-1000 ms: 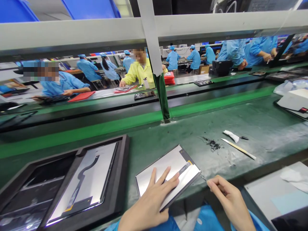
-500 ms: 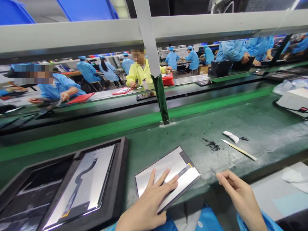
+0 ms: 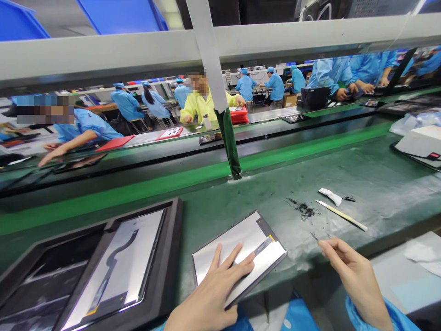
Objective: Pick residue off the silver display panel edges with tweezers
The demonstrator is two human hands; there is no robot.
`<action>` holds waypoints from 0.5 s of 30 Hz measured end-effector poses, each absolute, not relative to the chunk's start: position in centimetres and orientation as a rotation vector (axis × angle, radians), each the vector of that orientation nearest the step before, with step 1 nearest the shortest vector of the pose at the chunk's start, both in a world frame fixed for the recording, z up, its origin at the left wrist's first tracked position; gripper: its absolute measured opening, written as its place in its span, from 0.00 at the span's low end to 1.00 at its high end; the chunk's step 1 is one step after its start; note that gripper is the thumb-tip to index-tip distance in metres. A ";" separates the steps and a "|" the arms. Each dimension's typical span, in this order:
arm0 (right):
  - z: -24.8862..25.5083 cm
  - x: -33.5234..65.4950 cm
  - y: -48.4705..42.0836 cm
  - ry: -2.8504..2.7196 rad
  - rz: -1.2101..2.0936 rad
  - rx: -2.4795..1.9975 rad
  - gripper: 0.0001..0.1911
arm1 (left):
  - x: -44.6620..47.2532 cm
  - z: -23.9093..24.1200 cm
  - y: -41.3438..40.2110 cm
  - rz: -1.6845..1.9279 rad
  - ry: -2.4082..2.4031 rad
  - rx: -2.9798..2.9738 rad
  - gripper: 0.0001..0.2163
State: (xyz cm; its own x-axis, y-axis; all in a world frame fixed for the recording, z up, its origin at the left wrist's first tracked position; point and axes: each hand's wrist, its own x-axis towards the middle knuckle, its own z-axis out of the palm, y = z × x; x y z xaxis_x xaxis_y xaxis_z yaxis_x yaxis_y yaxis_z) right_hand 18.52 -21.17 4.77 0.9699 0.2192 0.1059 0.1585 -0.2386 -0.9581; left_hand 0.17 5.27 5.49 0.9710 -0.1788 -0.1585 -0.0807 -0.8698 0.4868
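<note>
Head cam: left hand point(image 3: 213, 294) lies flat with fingers spread, pressing on the silver panel point(image 3: 237, 234) at the near edge of the green bench point(image 3: 361, 174). Right hand point(image 3: 351, 271) is just right of it, fingertips pinched on a thin dark sliver point(image 3: 314, 236). Black tray point(image 3: 168, 257) sits to the left. The scrap pile point(image 3: 303, 208) and flat stick point(image 3: 341, 215) are farther back on the right.
</note>
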 end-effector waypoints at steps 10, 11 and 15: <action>5.8 19.9 -21.7 -0.206 -0.018 -1.820 0.22 | 0.3 5.3 5.5 -0.295 -0.197 2.630 0.49; 5.9 20.2 -21.8 -0.188 -0.028 -1.826 0.22 | 0.3 5.2 5.5 -0.293 -0.198 2.631 0.49; 6.0 21.2 -22.6 -0.078 -0.075 -1.831 0.21 | 0.1 5.0 5.6 -0.267 -0.204 2.623 0.49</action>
State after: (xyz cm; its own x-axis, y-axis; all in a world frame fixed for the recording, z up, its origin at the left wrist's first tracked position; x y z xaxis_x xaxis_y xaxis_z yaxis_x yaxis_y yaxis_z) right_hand 21.25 -22.57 6.03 0.9956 0.0140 0.0925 0.0930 -0.2584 -0.9615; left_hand 0.09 5.61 5.02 0.9696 -0.1921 -0.1513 -0.0958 -0.8676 0.4880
